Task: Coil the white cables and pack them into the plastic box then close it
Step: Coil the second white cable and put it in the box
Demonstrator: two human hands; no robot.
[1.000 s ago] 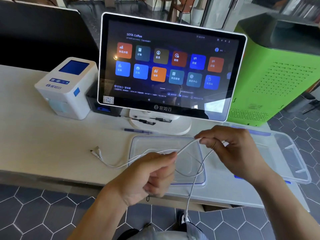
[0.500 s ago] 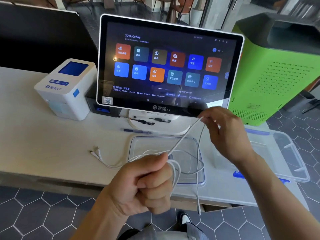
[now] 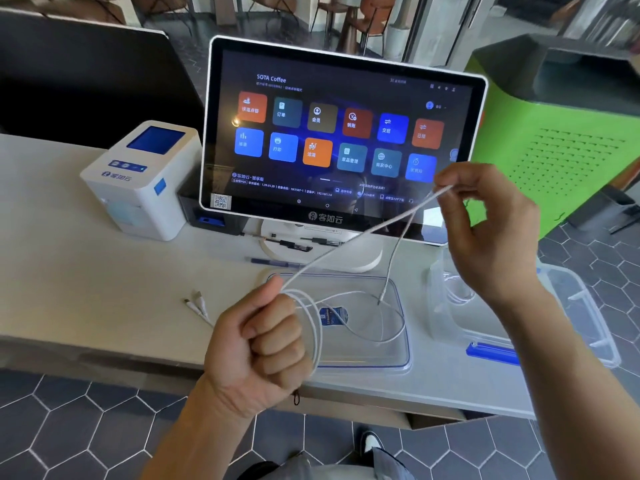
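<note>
The left hand [image 3: 258,344] is fisted round the loops of the white cable [image 3: 349,237], which runs taut up and right to the right hand [image 3: 485,230] pinching it near its free end; the plastic box [image 3: 588,306] lies under the right hand.

I see a pale countertop [image 3: 69,271] crossing the frame. On it: a white label printer [image 3: 145,181] at left, a touchscreen terminal [image 3: 339,140] at centre on its round base, a pen [image 3: 273,262], a clear lid [image 3: 398,355] and a clear plastic box [image 3: 588,313] lower right.
</note>
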